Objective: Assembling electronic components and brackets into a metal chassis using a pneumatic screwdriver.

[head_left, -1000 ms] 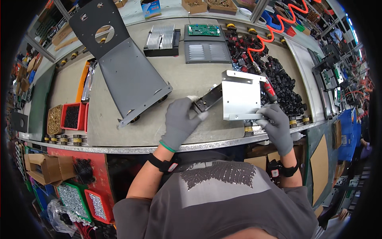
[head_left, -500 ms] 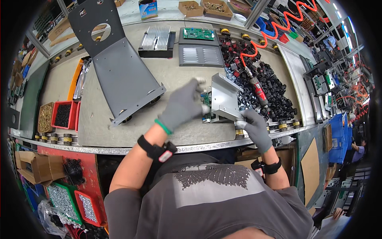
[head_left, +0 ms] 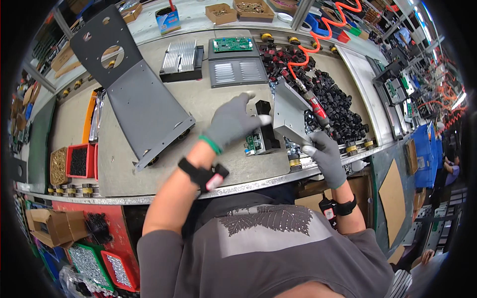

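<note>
In my right hand (head_left: 325,156), gloved in grey, the lower edge of a bent silver sheet-metal bracket (head_left: 289,113) is pinched between thumb and fingers. The bracket is tilted beside the heap of black parts. My left hand (head_left: 232,124), gloved too, hovers with thumb and forefinger apart and holds nothing that I can see. Its thumb tip is close to a black block-shaped part (head_left: 269,134) on the table. A small green circuit board (head_left: 252,144) sits against the block's left side. Whether the thumb touches the block I cannot tell.
A large bent grey panel (head_left: 144,99) lies on the left. Behind are a finned heatsink (head_left: 180,57) and a vented grey plate (head_left: 237,73) bearing a green board (head_left: 232,44). A red air screwdriver (head_left: 318,110) rests on black parts (head_left: 338,104). Red bins (head_left: 81,161) stand left.
The bracket has moved right, away from the circuit board, in my right hand, uncovering the black block. My left hand stays near the block, fingers apart. The whole view has shifted slightly.
</note>
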Demonstrator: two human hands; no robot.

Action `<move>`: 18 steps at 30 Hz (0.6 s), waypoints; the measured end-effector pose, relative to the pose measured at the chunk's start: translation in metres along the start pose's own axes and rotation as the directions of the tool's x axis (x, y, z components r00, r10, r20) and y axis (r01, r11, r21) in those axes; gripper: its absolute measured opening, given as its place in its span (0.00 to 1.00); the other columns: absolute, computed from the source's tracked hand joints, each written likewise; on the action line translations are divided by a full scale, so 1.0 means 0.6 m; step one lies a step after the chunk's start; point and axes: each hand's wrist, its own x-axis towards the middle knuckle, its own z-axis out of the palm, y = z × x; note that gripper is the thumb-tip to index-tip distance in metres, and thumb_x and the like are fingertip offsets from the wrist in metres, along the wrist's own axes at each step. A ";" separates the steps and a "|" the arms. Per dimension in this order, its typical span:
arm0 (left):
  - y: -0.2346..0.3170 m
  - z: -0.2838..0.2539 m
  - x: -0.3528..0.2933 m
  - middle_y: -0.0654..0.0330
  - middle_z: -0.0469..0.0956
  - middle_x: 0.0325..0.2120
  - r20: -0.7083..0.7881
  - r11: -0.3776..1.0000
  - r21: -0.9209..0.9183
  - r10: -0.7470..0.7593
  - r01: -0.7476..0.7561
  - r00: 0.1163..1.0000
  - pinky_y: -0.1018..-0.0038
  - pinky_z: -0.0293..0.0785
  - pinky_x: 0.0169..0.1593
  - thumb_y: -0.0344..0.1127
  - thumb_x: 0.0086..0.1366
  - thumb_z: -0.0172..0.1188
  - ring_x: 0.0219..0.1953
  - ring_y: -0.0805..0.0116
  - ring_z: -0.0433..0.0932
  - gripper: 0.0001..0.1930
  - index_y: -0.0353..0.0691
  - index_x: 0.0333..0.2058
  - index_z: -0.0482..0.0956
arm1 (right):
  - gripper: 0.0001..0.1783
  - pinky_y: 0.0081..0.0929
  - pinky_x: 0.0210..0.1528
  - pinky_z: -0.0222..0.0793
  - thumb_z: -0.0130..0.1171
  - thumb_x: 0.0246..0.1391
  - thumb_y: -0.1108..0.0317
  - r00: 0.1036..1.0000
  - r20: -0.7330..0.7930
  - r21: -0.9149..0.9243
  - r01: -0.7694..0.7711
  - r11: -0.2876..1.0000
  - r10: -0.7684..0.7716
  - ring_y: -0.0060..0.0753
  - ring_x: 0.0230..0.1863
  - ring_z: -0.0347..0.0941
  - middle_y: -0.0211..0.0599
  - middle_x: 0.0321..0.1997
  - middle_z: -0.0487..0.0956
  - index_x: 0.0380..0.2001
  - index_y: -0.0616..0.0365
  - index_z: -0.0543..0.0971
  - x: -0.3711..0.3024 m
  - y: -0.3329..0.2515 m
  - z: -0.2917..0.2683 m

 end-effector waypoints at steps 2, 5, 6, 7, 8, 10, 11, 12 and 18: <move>0.077 0.034 -0.044 0.43 0.70 0.56 -0.190 0.935 0.281 -0.165 0.215 0.968 0.59 0.70 0.57 0.59 0.42 0.74 0.55 0.48 0.73 0.54 0.34 0.63 0.63 | 0.15 0.24 0.48 0.66 0.65 0.50 0.73 0.998 -0.034 -0.042 0.056 0.998 -0.058 0.23 0.40 0.70 0.31 0.37 0.74 0.41 0.65 0.78 0.000 0.004 -0.004; 0.077 0.110 -0.078 0.43 0.63 0.61 -0.248 0.814 0.562 -0.002 0.146 0.969 0.57 0.69 0.57 0.55 0.43 0.72 0.59 0.49 0.68 0.46 0.34 0.58 0.67 | 0.16 0.24 0.47 0.66 0.66 0.49 0.73 0.982 0.011 -0.145 0.189 0.971 -0.189 0.27 0.39 0.70 0.33 0.35 0.74 0.42 0.65 0.79 0.016 -0.004 -0.008; 0.059 0.115 -0.083 0.43 0.63 0.61 -0.245 0.807 0.572 -0.005 0.148 0.970 0.57 0.69 0.57 0.55 0.43 0.72 0.59 0.49 0.68 0.46 0.34 0.58 0.67 | 0.15 0.24 0.46 0.67 0.65 0.49 0.73 0.964 0.038 -0.211 0.266 0.941 -0.264 0.28 0.38 0.70 0.34 0.34 0.74 0.41 0.64 0.79 0.021 -0.021 -0.009; 0.038 0.115 -0.086 0.45 0.66 0.58 -0.264 0.824 0.565 0.125 0.048 0.956 0.57 0.69 0.54 0.49 0.44 0.70 0.56 0.49 0.69 0.42 0.36 0.57 0.67 | 0.15 0.24 0.46 0.67 0.65 0.49 0.73 0.965 0.028 -0.207 0.262 0.943 -0.262 0.28 0.38 0.70 0.34 0.34 0.74 0.41 0.64 0.79 0.022 -0.036 -0.014; 0.021 0.107 -0.093 0.46 0.69 0.55 -0.283 0.827 0.559 0.251 -0.054 0.926 0.57 0.69 0.51 0.43 0.46 0.68 0.54 0.49 0.70 0.38 0.38 0.56 0.68 | 0.14 0.25 0.46 0.67 0.65 0.49 0.73 0.962 0.110 -0.267 0.273 0.924 -0.252 0.30 0.38 0.72 0.35 0.35 0.75 0.41 0.63 0.80 0.021 -0.052 -0.019; -0.038 0.069 -0.118 0.48 0.76 0.41 -0.305 0.892 0.424 0.301 -0.154 0.903 0.58 0.70 0.47 0.26 0.42 0.62 0.46 0.51 0.74 0.31 0.38 0.51 0.72 | 0.13 0.26 0.46 0.68 0.64 0.49 0.73 0.958 0.172 -0.323 0.273 0.906 -0.228 0.32 0.39 0.73 0.36 0.35 0.75 0.40 0.61 0.81 0.017 -0.065 -0.029; -0.049 0.047 -0.136 0.49 0.75 0.35 -0.371 0.937 0.320 0.259 -0.139 0.892 0.60 0.72 0.44 0.22 0.43 0.60 0.41 0.50 0.76 0.32 0.38 0.52 0.72 | 0.13 0.27 0.47 0.69 0.64 0.49 0.73 0.929 0.260 -0.314 0.340 0.887 -0.264 0.34 0.40 0.74 0.36 0.36 0.76 0.40 0.61 0.81 0.019 -0.066 -0.027; -0.051 0.025 -0.155 0.49 0.77 0.40 -0.431 0.945 0.292 0.271 -0.151 0.861 0.64 0.76 0.44 0.19 0.46 0.58 0.43 0.54 0.79 0.34 0.38 0.57 0.70 | 0.13 0.28 0.48 0.70 0.63 0.48 0.73 0.891 0.344 -0.295 0.403 0.866 -0.297 0.36 0.42 0.75 0.37 0.37 0.77 0.40 0.60 0.81 0.022 -0.065 -0.021; -0.065 0.014 -0.184 0.50 0.75 0.53 -0.407 0.955 -0.293 -0.074 -0.053 0.910 0.70 0.75 0.57 0.16 0.53 0.61 0.55 0.63 0.76 0.36 0.38 0.62 0.62 | 0.13 0.32 0.42 0.71 0.64 0.48 0.70 0.852 0.447 -0.296 0.427 0.854 -0.272 0.42 0.40 0.75 0.37 0.37 0.76 0.40 0.55 0.80 0.026 -0.031 0.066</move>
